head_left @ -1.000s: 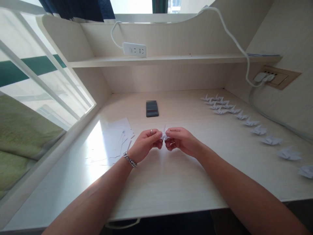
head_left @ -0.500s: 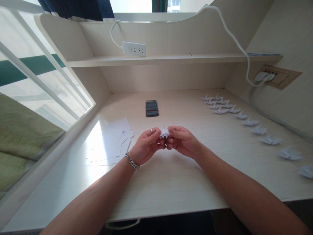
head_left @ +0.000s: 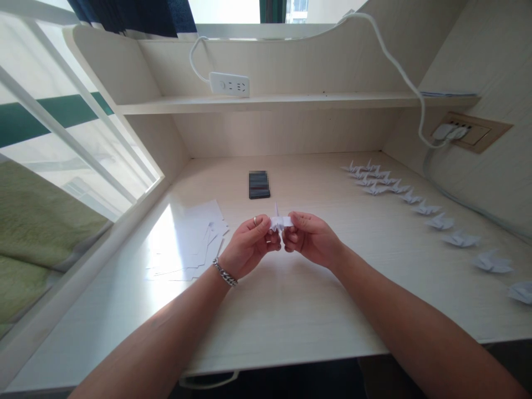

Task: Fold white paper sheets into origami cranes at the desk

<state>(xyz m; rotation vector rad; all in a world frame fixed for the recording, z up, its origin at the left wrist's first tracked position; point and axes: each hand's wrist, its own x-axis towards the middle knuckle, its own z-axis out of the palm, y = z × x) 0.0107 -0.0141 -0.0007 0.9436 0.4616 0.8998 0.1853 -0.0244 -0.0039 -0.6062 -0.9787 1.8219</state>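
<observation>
A small white paper crane (head_left: 280, 223) is stretched between my two hands above the desk, with a thin point of it standing up at the far side. My left hand (head_left: 250, 242), with a ring and a chain bracelet, pinches one wing between thumb and fingers. On the opposite wing, my right hand (head_left: 311, 235) has its thumb and fingers closed. Parts of both wings are covered by the fingertips. Several finished paper cranes (head_left: 440, 221) stand in a curving line along the right of the desk.
White paper sheets (head_left: 195, 238) lie on the left of the desk (head_left: 291, 321), partly in bright sunlight. A dark, blurred flat object (head_left: 259, 185) lies beyond my hands. A power strip (head_left: 229, 84) hangs at the shelf (head_left: 291, 103), and a white cable (head_left: 394, 61) runs to the wall socket (head_left: 476, 132).
My hands have drawn slightly apart, and the crane's wings now spread flatter and wider between them. The other things have stayed in place.
</observation>
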